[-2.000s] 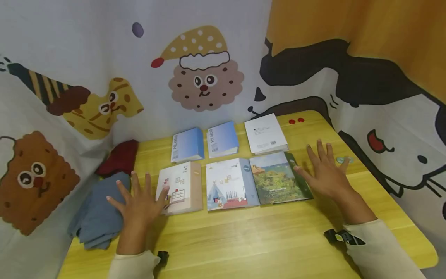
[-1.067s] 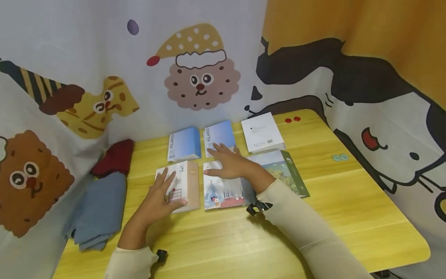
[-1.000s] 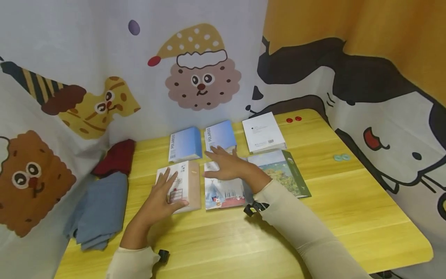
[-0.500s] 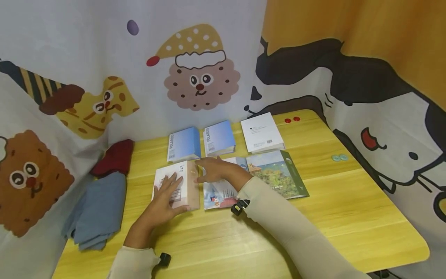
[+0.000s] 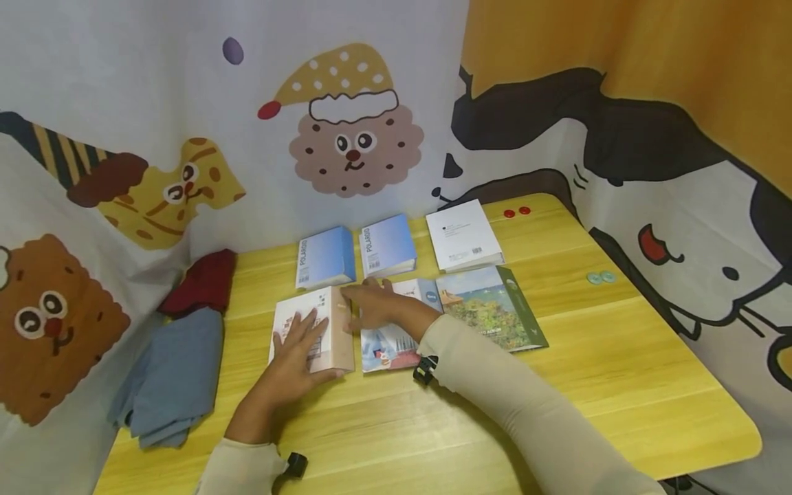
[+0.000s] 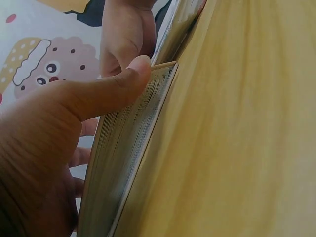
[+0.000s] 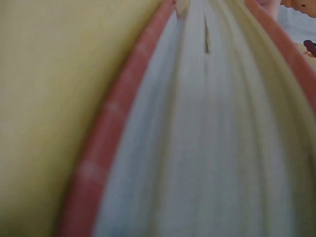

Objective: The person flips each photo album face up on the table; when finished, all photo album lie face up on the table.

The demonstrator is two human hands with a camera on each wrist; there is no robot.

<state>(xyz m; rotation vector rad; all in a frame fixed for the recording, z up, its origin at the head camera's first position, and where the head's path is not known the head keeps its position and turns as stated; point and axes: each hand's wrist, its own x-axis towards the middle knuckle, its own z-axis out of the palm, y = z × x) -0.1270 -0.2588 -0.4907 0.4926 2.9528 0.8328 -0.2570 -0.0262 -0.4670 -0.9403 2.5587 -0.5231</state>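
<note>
A photo album with a white illustrated cover and beige spine [image 5: 342,337] lies at the front left of the table. My left hand [image 5: 291,361] rests on its cover with fingers spread, the thumb along the near page edge. In the left wrist view, the left thumb [image 6: 106,96] lies across the corner of the album's page edge [image 6: 126,148]. My right hand [image 5: 374,306] holds the spine near its far end with bent fingers; its fingertips are partly hidden. Beneath the right wrist lies a tent-picture album [image 5: 386,347]. Blurred page edges [image 7: 197,138] fill the right wrist view.
A landscape album [image 5: 489,309] lies to the right. Behind stand two blue albums [image 5: 324,256] [image 5: 388,246] and a white one [image 5: 464,235]. Red buttons [image 5: 516,212] and green buttons [image 5: 601,278] lie at right. Blue-grey cloth [image 5: 176,375] and dark red cloth [image 5: 201,283] lie left.
Both hands were spread apart over the table. The right hand has crossed left over the tent album to the beige spine; the left has moved right onto that album's cover. The albums stay in place.
</note>
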